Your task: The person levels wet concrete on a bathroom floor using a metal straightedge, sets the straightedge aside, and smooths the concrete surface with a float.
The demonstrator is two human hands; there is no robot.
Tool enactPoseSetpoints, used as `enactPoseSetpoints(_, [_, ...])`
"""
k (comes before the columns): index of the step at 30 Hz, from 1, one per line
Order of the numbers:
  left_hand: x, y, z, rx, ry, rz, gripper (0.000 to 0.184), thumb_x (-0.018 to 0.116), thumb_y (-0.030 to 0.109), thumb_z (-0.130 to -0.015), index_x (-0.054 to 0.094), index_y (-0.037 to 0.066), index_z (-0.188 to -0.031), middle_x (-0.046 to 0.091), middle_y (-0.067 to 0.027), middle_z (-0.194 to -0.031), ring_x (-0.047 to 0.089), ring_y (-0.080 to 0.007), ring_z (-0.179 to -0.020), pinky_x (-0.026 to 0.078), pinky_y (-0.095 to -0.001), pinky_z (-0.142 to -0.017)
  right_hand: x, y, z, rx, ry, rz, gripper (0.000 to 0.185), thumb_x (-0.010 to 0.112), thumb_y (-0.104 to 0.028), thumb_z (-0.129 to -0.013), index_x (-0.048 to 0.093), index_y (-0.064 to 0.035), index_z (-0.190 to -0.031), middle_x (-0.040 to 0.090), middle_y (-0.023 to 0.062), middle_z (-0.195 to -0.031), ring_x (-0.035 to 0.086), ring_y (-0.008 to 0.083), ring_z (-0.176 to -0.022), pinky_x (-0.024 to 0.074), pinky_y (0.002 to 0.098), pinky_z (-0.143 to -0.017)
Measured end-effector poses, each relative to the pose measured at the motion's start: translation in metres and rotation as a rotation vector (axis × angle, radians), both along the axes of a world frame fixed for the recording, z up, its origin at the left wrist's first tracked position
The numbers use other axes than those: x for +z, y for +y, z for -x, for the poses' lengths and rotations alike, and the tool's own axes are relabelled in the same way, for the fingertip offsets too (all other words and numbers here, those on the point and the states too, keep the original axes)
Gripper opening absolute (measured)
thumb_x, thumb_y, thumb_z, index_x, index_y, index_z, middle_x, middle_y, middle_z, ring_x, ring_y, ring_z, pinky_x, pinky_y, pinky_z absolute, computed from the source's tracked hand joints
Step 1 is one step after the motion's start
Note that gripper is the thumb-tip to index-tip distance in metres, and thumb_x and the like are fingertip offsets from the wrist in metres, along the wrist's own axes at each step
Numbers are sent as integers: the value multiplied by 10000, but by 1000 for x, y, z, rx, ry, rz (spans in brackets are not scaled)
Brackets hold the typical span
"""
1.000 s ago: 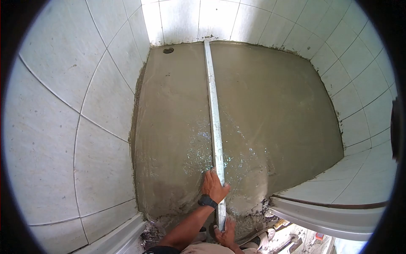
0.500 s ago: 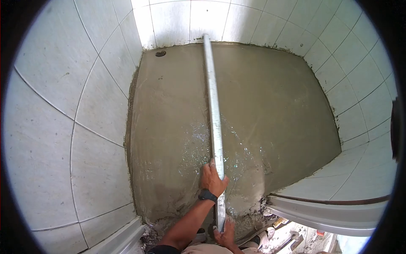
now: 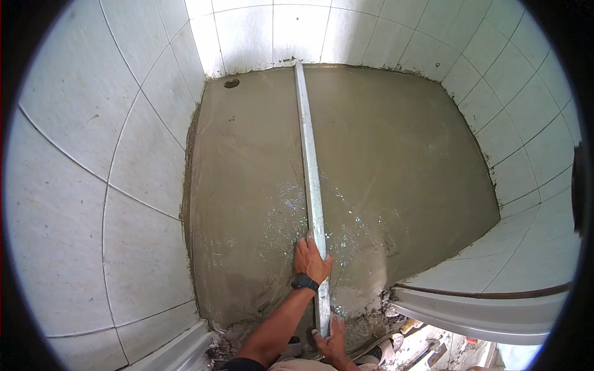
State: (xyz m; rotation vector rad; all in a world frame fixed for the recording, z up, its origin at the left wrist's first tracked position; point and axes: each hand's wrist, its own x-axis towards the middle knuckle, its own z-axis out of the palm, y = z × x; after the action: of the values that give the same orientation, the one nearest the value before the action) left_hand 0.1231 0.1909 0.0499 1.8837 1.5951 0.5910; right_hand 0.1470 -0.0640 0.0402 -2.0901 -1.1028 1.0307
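Note:
A long pale metal straightedge bar runs across the wet grey mortar floor, from near me to the foot of the back wall. My left hand, with a dark watch on the wrist, is wrapped around the bar toward its near end. Right at that end, my right hand grips the bar, thumb on one side and fingers on the other. Wet, shiny streaks mark the mortar beside the bar.
White tiled walls enclose the floor on the left, back and right. A dark round drain hole sits in the far left corner. A pale door frame and rough debris lie at the near right. My shoes are at the bottom.
The bar's far end has come down from in front of the back wall to the wall's foot and shifted slightly left. Both hands keep their places on it.

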Motion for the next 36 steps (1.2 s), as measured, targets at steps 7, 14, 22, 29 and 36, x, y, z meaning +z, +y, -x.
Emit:
enactPoseSetpoints(7, [-8,-2,21,78,-2,-59,804,771,187,-638,411,-29,-1323,464,-202,-1091,508,-396,-1025,461,-470,-854,-5,-6,9,62,-91,-27,753,731,-296,-757,430,134,-1297,432,381,-1307,415,524,-1240,348,504,-1058])
enactPoseSetpoints(14, [10,-11,32,98,-8,-73,807,762,198,-648,405,-43,-1331,469,-219,-1096,515,-408,-1013,457,-484,-850,9,-5,13,126,-87,-126,714,709,-274,-781,415,85,-1323,470,340,-1255,436,508,-1180,341,518,-1039])
enactPoseSetpoints(22, [17,-5,6,22,-51,-67,811,748,197,-657,390,-53,-1340,455,-210,-1122,513,-391,-1034,468,-458,-860,11,-9,4,56,-124,-53,701,701,-272,-781,415,66,-1323,466,326,-1254,425,505,-1188,344,526,-1031])
enactPoseSetpoints(29, [8,-8,-4,-51,-9,-18,785,754,214,-661,407,-43,-1316,460,-203,-1102,518,-374,-1023,466,-456,-858,4,-12,16,-30,-168,-90,727,731,-273,-767,427,138,-1283,468,366,-1221,463,517,-1151,362,522,-1021])
enactPoseSetpoints(36, [3,-4,-3,-45,17,17,775,750,173,-644,402,-29,-1306,466,-188,-1095,515,-364,-1009,467,-440,-841,14,-5,11,-46,-95,-36,728,724,-225,-756,409,133,-1306,463,350,-1237,454,494,-1164,360,512,-1016])
